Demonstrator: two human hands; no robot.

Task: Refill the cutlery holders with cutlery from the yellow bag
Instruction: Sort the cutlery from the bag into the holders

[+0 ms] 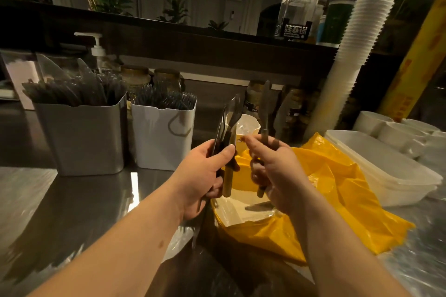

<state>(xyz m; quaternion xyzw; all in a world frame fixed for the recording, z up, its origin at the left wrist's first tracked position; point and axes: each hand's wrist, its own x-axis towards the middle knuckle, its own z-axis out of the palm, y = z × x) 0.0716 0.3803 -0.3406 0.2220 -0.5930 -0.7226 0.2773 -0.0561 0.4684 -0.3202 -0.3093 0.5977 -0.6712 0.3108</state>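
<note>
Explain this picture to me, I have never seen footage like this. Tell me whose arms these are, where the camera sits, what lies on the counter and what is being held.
There is no machine here. The two bare arms belong to a person, and the single camera is worn on their head, looking forward and down at the hands. The left hand grips a bundle of cutlery, held upright. The right hand holds one dark piece, likely a knife, also upright. Below them, on the steel counter, lies an open yellow bag. To the left stand a grey holder and a white holder, both stocked with dark cutlery. On the right are white tubs and a tall stack of cups.
</note>
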